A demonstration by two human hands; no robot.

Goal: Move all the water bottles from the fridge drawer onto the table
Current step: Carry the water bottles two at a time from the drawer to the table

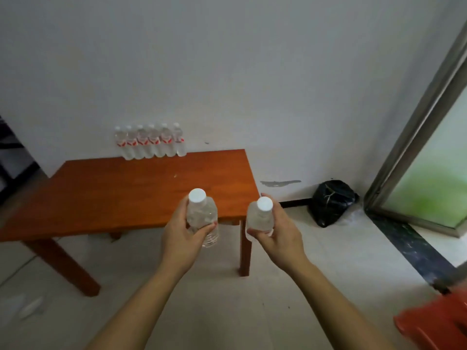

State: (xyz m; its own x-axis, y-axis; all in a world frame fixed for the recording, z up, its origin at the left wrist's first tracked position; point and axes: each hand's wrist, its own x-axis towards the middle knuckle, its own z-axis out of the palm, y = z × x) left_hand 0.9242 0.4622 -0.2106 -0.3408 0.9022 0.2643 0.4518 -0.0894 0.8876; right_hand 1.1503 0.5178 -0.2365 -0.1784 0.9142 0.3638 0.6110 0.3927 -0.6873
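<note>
My left hand (pixel 180 229) grips a clear water bottle (pixel 202 215) with a white cap, held upright over the front edge of the wooden table (pixel 113 195). My right hand (pixel 275 231) grips a second white-capped water bottle (pixel 260 217), upright, just past the table's front right corner. Along the table's far edge, against the wall, stands a row of several water bottles (pixel 150 142) with red labels. The fridge drawer is out of view.
A black plastic bag (pixel 331 203) lies on the floor by the wall, right of the table. A sliding door frame (pixel 414 137) rises at the right. A red object (pixel 437 322) sits at the bottom right corner. Dark furniture (pixel 10 152) shows at the left edge.
</note>
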